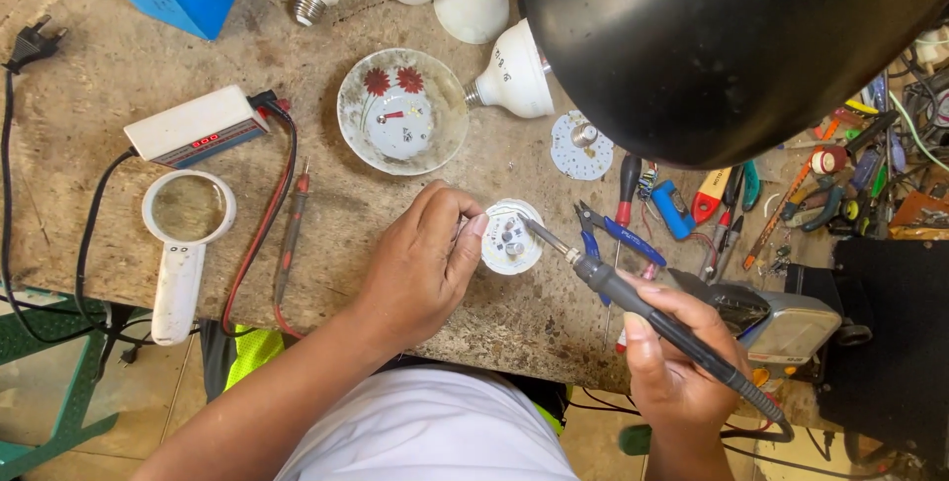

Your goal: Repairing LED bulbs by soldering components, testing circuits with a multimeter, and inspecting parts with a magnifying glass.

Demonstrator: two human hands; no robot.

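**Soldering iron tip on a round LED board**

Worn, stained benchtop (326,214) fills the view, with a black lamp shade (712,46) hanging over its far right corner. Near the middle, the left hand (420,263) pinches the left edge of a small round white circuit board (511,237) between thumb and fingertips, holding it against the bench. The board is a flat disc with a few small dark and silvery parts clustered at its centre. The right hand (677,357) is closed around the black handle of a soldering iron (633,298), whose thin metal tip slants up-left and touches the board near its centre.

Just right of the board lie blue-handled pliers (618,234) and screwdrivers. Farther off sit a flowered glass dish (402,110), a second round board (581,145) and several white bulb housings (514,74). Far left lie a white magnifier (183,244) and a white meter box (195,125).
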